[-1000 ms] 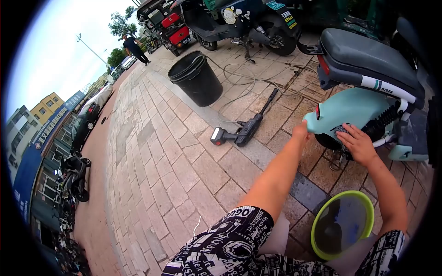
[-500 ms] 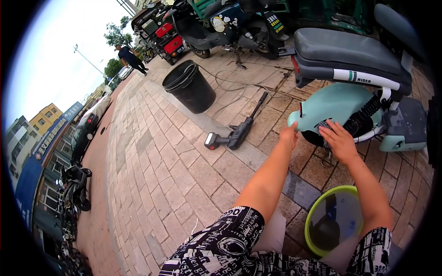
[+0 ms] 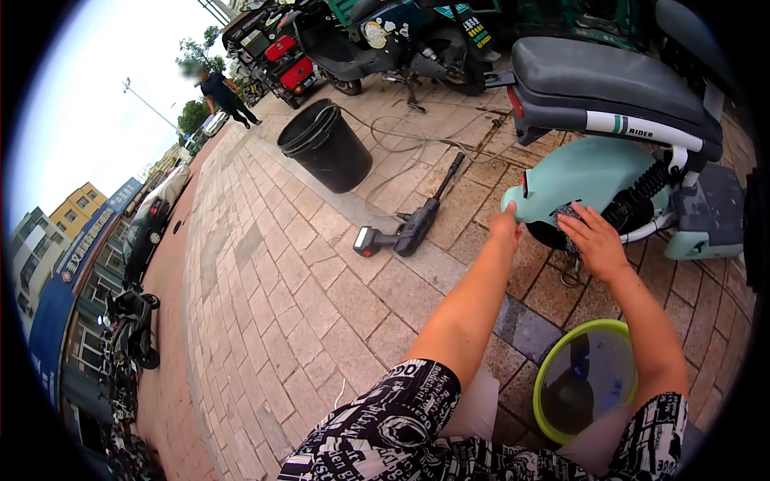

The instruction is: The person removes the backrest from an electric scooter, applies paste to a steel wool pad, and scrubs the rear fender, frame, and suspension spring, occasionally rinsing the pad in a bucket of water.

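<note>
My left hand (image 3: 504, 228) grips the rounded tail end of the mint-green rear fender (image 3: 597, 175), its thumb on top and the other fingers hidden below. Against the fender's lower side my right hand (image 3: 595, 242) presses a dark grey speckled cloth or sponge (image 3: 568, 218), mostly covered by the fingers. The fender belongs to a scooter with a dark grey seat (image 3: 605, 76) and a black coil spring (image 3: 642, 195). Under my right forearm stands a lime-green basin (image 3: 542, 401) holding murky liquid.
A black bucket (image 3: 330, 156) stands on the paving with a hose (image 3: 417, 138) leading from it. The cordless pressure washer gun (image 3: 413, 228) lies nearby. Parked scooters (image 3: 385, 48) line the back. A person (image 3: 224, 96) is on the pavement further off.
My right hand and the cloth have shifted very slightly on the fender. My left hand keeps its hold. The view has tilted a little, and the distant person has changed stride.
</note>
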A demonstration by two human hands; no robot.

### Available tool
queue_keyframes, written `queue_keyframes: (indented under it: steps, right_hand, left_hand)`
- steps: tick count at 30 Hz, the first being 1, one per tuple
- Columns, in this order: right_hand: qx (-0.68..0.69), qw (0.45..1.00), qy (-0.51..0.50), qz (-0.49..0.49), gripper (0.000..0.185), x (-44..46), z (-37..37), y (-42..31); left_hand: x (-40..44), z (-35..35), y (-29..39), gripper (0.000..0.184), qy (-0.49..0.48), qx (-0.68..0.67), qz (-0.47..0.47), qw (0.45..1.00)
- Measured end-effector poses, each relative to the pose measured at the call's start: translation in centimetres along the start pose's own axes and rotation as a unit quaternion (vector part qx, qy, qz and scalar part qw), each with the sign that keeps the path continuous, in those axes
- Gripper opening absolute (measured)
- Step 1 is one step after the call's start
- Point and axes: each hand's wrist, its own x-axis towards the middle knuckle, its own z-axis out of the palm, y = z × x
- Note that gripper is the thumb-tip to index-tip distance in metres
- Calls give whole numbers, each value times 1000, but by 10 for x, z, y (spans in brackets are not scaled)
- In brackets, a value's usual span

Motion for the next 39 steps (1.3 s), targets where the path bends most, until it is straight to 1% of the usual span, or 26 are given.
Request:
queue_keyframes:
  steps: [6,18,32,35,39]
  right_hand:
    - [16,1000,-2,-1,51,0,1,2]
    - [27,1000,-8,-2,57,-2,7,5]
    - [40,999,-8,-1,62,-3,10,6]
    - [43,999,-24,3,61,-3,8,6]
    - [33,999,-15,3,57,-4,8,6]
  left_hand:
    - [4,2,-1,43,-5,6,10,1000]
    - [7,5,-1,48,3,17,8,1000]
    - [13,4,0,46,-1,19,2,1000]
    - [9,3,2,45,2,23,1,1000]
    - [10,3,3,44,4,22,-4,1000]
